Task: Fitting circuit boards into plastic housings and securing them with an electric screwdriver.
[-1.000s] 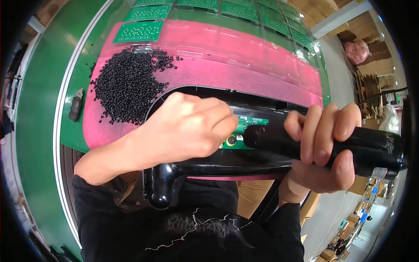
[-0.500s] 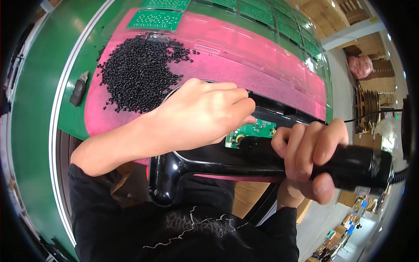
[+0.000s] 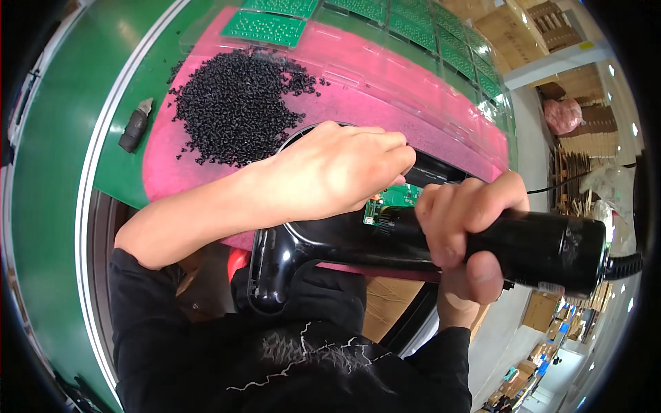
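Note:
My right hand (image 3: 468, 224) is wrapped round a black electric screwdriver (image 3: 561, 251), a thick cylinder lying nearly level with its cord leaving at the right. Its nose points left, over a green circuit board (image 3: 374, 210) set in a glossy black plastic housing (image 3: 330, 249) with a handle-like arm. The tip itself is hidden. Over the far side of the board, my left hand (image 3: 348, 164) is closed, knuckles up; whatever its fingers hold is out of sight beneath it. Beyond my left forearm lies a heap of small black screws (image 3: 234, 103).
A pink mat (image 3: 165, 155) covers part of the green table (image 3: 58, 172). Clear plastic trays (image 3: 344, 72) with green circuit boards (image 3: 265, 29) stand at the far side. A dark wrapped object (image 3: 134, 129) lies at the left. Cartons (image 3: 540, 310) stand on the floor to the right.
My right hand and the screwdriver have shifted slightly left and up, covering more of the circuit board. My left hand stays closed over the housing. The whole view has shifted a little.

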Demonstrator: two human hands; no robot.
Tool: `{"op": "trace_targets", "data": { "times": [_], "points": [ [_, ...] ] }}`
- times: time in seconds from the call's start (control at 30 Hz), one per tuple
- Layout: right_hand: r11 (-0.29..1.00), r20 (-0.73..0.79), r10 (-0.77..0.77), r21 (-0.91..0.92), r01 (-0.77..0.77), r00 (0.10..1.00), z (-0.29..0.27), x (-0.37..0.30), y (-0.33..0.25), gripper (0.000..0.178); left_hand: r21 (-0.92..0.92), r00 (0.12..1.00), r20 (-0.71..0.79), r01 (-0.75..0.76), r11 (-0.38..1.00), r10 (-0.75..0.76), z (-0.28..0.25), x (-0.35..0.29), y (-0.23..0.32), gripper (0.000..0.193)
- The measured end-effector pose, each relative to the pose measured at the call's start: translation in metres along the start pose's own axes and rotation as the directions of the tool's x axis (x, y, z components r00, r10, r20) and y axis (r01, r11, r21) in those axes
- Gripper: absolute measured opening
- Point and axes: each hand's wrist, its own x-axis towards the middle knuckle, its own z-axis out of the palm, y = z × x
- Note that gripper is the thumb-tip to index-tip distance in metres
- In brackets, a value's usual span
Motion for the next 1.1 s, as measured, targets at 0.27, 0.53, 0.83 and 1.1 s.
{"op": "trace_targets", "data": {
  "times": [0.27, 0.53, 0.83, 1.1],
  "points": [
    [0.944, -0.096, -0.327, -0.071, 0.322, 0.940, -0.005, -0.006, -0.024, 0.023, -0.143, 0.982, 0.088, -0.152, 0.978, 0.166, 0.001, 0.000, -0.004, 0.014],
    [0.897, -0.197, -0.417, 0.071, 0.437, 0.887, -0.013, -0.011, -0.038, 0.022, -0.281, 0.985, 0.035, -0.154, 0.947, 0.170, 0.001, 0.010, 0.001, 0.014],
    [0.886, -0.188, -0.437, 0.079, 0.457, 0.880, -0.019, -0.021, -0.034, 0.023, -0.324, 0.987, 0.068, -0.115, 0.939, 0.145, -0.001, 0.008, 0.004, 0.017],
    [0.872, -0.209, -0.458, 0.082, 0.482, 0.864, -0.020, -0.028, -0.033, 0.024, -0.295, 0.982, 0.096, -0.128, 0.947, 0.162, -0.001, 0.010, 0.008, 0.018]
  ]
}}
